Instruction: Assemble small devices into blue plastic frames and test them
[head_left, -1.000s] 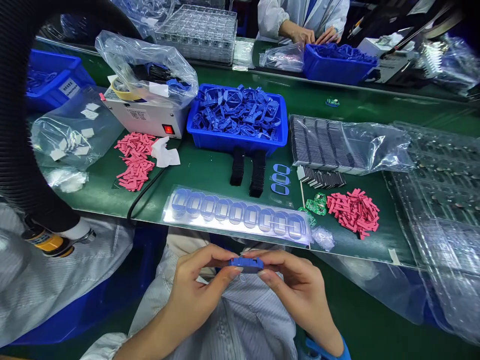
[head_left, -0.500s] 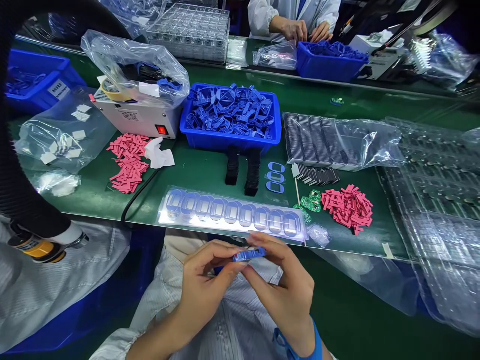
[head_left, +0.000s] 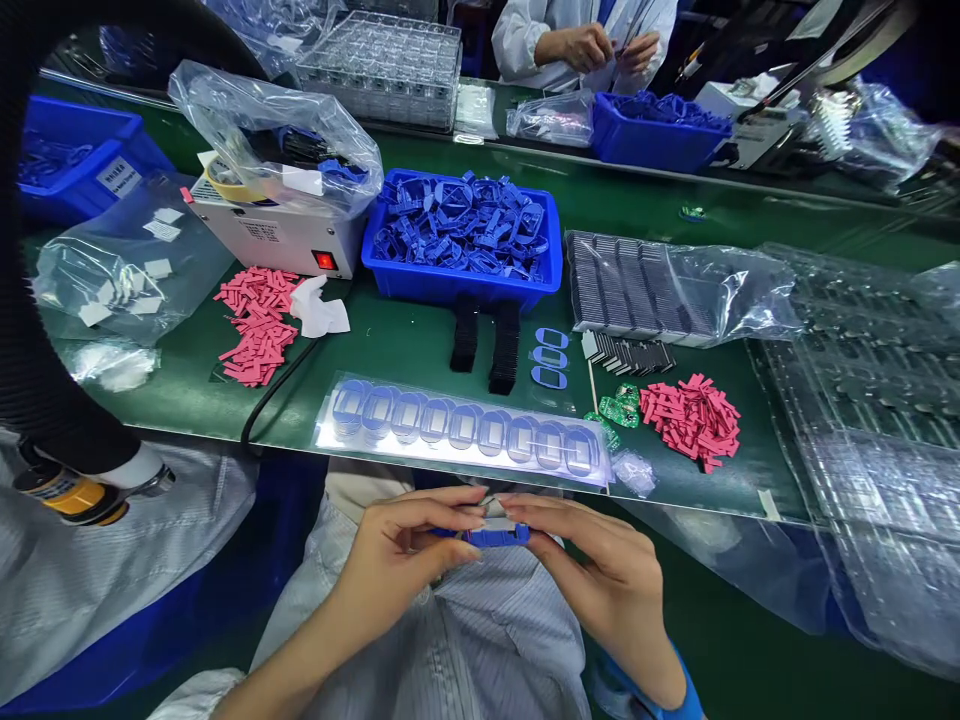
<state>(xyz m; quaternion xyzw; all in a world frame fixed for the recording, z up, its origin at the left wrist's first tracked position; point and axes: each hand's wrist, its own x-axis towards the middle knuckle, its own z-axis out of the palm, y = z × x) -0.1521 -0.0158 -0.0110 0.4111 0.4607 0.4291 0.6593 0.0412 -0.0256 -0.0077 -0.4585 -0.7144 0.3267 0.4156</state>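
A blue plastic frame (head_left: 496, 538) is held above my lap, just off the table's front edge. My left hand (head_left: 401, 545) pinches its left end between thumb and fingers. From the other side my right hand (head_left: 611, 570) grips the right end, fingers lying over the top. A small greyish piece shows on the frame between my fingertips; its kind I cannot make out. Right beyond my hands lies a clear sheet of blue oval stickers (head_left: 491, 433). Further back stands a blue bin (head_left: 461, 285) full of similar blue frames.
Pink strips lie in a left pile (head_left: 259, 325) and a right pile (head_left: 691, 418). Green circuit boards (head_left: 621, 405), bagged dark parts (head_left: 637, 285) and clear trays (head_left: 885, 440) are to the right. A black hose (head_left: 45, 300) arches at left. A co-worker's hands (head_left: 607, 48) work opposite.
My hands have moved slightly lower and my right hand has turned flatter over the frame. The greyish piece on it now shows. The co-worker's hands have lifted from the far bin.
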